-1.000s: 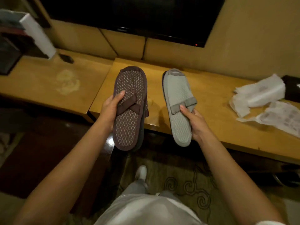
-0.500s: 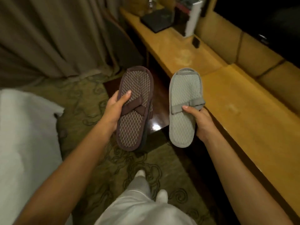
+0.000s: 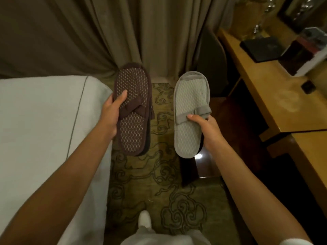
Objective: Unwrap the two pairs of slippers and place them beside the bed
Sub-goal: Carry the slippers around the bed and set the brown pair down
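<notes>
Two pairs of soft fabric slippers are up in the air, one in each hand, soles toward the camera. The brown pair with a pale honeycomb tread [image 3: 132, 110] sits in the left hand [image 3: 110, 114], thumb pressed flat across the sole just above the folded strap and the other fingers hidden behind. The light grey pair with the same dotted tread [image 3: 191, 114] is pinched by the right hand [image 3: 206, 129], thumb on the grey strap, fingers wrapped round the back. A darker edge behind each front slipper suggests its mate is stacked there, though the rear ones are mostly hidden. No wrapping shows on either pair.

Both pairs hang over the patterned green-gold carpet [image 3: 159, 188], between the white-covered bed [image 3: 44, 124] on the left and the long wooden desk [image 3: 276, 101] on the right, with beige curtains [image 3: 106, 32] behind.

These look light and floppy, thin-soled and easily bent, so a mid-length grip at the strap, as now, should keep the stacked halves from sliding apart. The textured tread probably gives decent friction; the cloth upper is likely slicker. Nothing here is fragile. What remains, as I judge it, is lowering them to the carpet just beside the bed edge and separating each pair.
</notes>
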A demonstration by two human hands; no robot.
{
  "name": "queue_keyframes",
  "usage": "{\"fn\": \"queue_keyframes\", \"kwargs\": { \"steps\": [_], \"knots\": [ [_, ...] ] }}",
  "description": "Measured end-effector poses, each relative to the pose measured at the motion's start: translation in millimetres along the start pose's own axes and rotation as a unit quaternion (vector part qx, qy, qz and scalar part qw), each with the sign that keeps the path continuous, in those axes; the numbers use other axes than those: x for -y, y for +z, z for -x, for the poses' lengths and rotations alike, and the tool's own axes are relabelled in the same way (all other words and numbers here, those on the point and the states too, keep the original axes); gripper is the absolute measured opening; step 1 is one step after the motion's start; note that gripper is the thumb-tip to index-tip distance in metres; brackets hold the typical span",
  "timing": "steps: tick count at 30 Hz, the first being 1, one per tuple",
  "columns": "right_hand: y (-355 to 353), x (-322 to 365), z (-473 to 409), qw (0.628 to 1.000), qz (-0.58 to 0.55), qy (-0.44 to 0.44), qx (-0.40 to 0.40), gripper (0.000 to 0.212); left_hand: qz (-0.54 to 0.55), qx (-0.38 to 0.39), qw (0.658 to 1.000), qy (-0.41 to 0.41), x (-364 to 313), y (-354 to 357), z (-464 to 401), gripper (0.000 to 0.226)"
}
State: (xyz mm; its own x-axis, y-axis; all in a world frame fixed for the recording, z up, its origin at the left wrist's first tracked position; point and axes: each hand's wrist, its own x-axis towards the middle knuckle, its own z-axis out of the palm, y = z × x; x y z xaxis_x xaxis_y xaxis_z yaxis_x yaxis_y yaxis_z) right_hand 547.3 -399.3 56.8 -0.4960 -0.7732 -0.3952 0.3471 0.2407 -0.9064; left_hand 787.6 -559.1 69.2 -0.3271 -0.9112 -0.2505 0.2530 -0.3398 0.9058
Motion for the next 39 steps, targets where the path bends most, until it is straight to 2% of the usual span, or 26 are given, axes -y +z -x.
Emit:
{"fn": "queue_keyframes", "kwargs": {
  "steps": [7, 13, 18, 20, 24, 27, 31, 33, 35, 37, 39],
  "knots": [
    [91, 7, -71, 0.999, 0.025, 0.019, 0.027, 0.033, 0.023, -0.045, 0.999, -0.001, -28, -70, -73, 0.046],
    [136, 25, -179, 0.996, 0.016, 0.049, 0.078, 0.040, 0.018, -0.101, 0.994, -0.040, -35, -81, -158, 0.056],
    [193, 56, -292, 0.989, 0.040, 0.060, 0.131, 0.046, 0.020, -0.208, 0.976, -0.052, -57, -87, -246, 0.070],
    [219, 72, -329, 0.987, 0.049, 0.057, 0.144, 0.044, 0.007, -0.217, 0.974, -0.063, -69, -91, -279, 0.063],
    [279, 100, -404, 0.984, 0.065, 0.043, 0.161, 0.051, 0.016, -0.167, 0.975, -0.146, -91, -107, -350, 0.057],
    [325, 111, -460, 0.982, 0.087, 0.038, 0.166, 0.055, 0.042, -0.199, 0.969, -0.137, -103, -122, -407, 0.051],
    [390, 122, -537, 0.974, 0.137, 0.015, 0.179, 0.059, 0.145, -0.242, 0.954, -0.103, -120, -160, -490, 0.036],
    [423, 126, -573, 0.974, 0.145, 0.009, 0.174, 0.050, 0.191, -0.204, 0.955, -0.097, -131, -186, -528, 0.034],
    [458, 134, -602, 0.974, 0.144, 0.016, 0.176, 0.040, 0.216, -0.114, 0.965, -0.097, -147, -210, -562, 0.033],
    [495, 143, -627, 0.971, 0.135, 0.028, 0.196, 0.036, 0.126, -0.027, 0.987, -0.092, -156, -233, -593, 0.041],
    [534, 154, -653, 0.963, 0.144, 0.043, 0.222, 0.041, -0.005, 0.009, 0.996, -0.087, -166, -245, -623, 0.045]
  ]
}}
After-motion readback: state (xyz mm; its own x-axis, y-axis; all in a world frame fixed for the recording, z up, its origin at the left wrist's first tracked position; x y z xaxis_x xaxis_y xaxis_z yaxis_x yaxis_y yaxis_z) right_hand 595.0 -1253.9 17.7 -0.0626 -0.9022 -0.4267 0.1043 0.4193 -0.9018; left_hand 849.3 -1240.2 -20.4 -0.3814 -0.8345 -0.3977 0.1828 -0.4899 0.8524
